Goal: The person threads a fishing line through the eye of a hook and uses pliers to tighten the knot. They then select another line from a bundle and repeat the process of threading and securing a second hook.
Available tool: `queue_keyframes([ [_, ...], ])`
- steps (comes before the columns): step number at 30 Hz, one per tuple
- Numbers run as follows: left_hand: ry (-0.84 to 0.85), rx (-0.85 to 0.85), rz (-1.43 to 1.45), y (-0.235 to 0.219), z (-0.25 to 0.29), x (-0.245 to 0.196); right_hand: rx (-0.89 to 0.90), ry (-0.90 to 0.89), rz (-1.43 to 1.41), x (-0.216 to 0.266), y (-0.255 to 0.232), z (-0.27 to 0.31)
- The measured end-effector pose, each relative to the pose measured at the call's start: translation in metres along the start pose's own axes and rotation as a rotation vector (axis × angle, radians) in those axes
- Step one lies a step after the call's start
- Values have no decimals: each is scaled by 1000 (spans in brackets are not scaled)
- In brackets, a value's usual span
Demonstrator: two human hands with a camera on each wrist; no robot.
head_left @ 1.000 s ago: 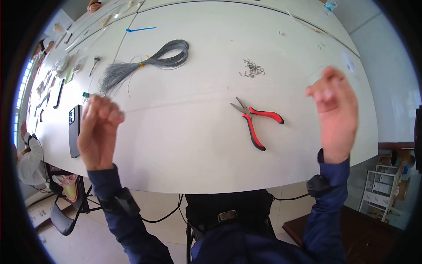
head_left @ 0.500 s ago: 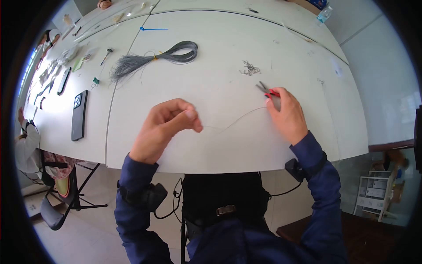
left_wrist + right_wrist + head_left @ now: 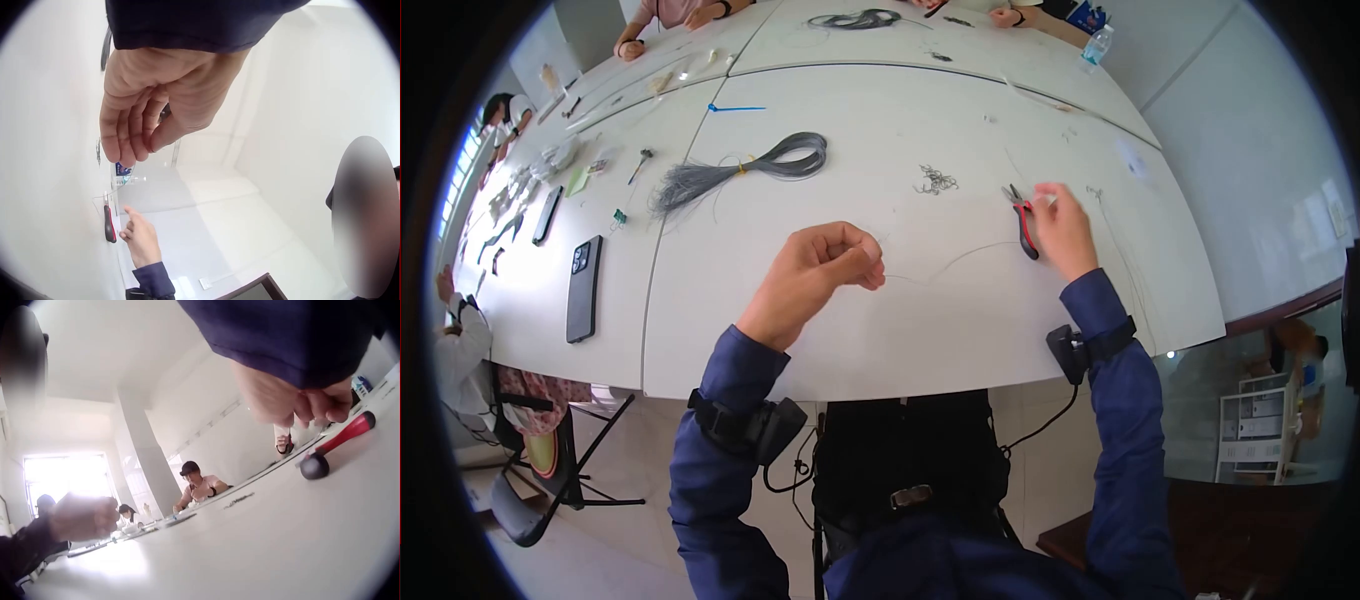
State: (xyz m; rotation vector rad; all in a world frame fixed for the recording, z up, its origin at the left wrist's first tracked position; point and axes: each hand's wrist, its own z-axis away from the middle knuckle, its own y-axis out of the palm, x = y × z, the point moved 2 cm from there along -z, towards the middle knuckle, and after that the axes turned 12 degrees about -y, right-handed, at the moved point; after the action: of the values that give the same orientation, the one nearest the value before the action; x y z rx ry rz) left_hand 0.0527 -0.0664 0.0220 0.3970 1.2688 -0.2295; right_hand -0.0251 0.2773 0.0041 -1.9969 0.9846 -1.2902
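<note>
My left hand (image 3: 812, 272) pinches a thin wire (image 3: 962, 257) between thumb and fingers over the near middle of the table. From there the wire curves rightward toward the red-and-black pliers (image 3: 1027, 232), which lie on the table with their jaws pointing away. Just right of the pliers is my right hand (image 3: 1068, 238), its fingers loosely bent and nothing visible in them. The left wrist view shows this right hand (image 3: 142, 240) apart from the pliers (image 3: 109, 224). In the right wrist view, the pliers' handles (image 3: 344, 436) show below the fingers.
A small pile of bent wire pieces (image 3: 937, 180) lies beyond the hands. A tied bundle of grey wire (image 3: 745, 168) and a blue cable tie (image 3: 737, 108) are at the back left. A phone (image 3: 584, 288) lies at left, a bottle (image 3: 1097, 46) far right. People sit around the tables.
The pliers went from the middle of the table to the right; my right hand held them half a second ago and has let go. My left hand came inward from the far left.
</note>
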Motion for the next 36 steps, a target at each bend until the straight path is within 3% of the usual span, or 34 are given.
queue_keyframes([
  [2, 11, -13, -34, -6, 5, 0, -101, -28, -137, -18, -16, -7],
  [6, -1, -32, -65, -24, 22, -10, -278, 248, -890, -8, -63, -1],
  [10, -9, -66, -67, -43, 39, -12, -417, 280, -1026, -33, -92, -5],
  [14, 8, -125, -167, -48, 50, -19, -259, 177, -858, 6, -96, 2],
  [16, 24, -149, -264, -48, 53, -21, -124, 75, -700, 66, -68, 8],
  [18, 83, -204, -378, -39, 49, -24, 134, 60, -741, 124, -45, 13],
  [21, 402, -249, -638, -18, 43, -31, 542, -80, -969, 159, -9, 14],
  [22, 404, -246, -662, -12, 42, -35, 639, -101, -1034, 168, -1, 14],
  [25, 412, -252, -711, 1, 31, -45, 717, -92, -1104, 177, 9, 9],
  [28, 194, -156, -563, -3, 7, -44, 677, -58, -1072, 167, 13, -1],
  [31, 225, -164, -547, -9, -15, -39, 635, -13, -1050, 141, 17, -9],
  [34, 229, -133, -499, -14, -37, -36, 659, -128, -839, 117, 20, -15],
  [36, 201, -111, -527, -11, -49, -36, 451, -404, -464, 109, 26, -16],
])
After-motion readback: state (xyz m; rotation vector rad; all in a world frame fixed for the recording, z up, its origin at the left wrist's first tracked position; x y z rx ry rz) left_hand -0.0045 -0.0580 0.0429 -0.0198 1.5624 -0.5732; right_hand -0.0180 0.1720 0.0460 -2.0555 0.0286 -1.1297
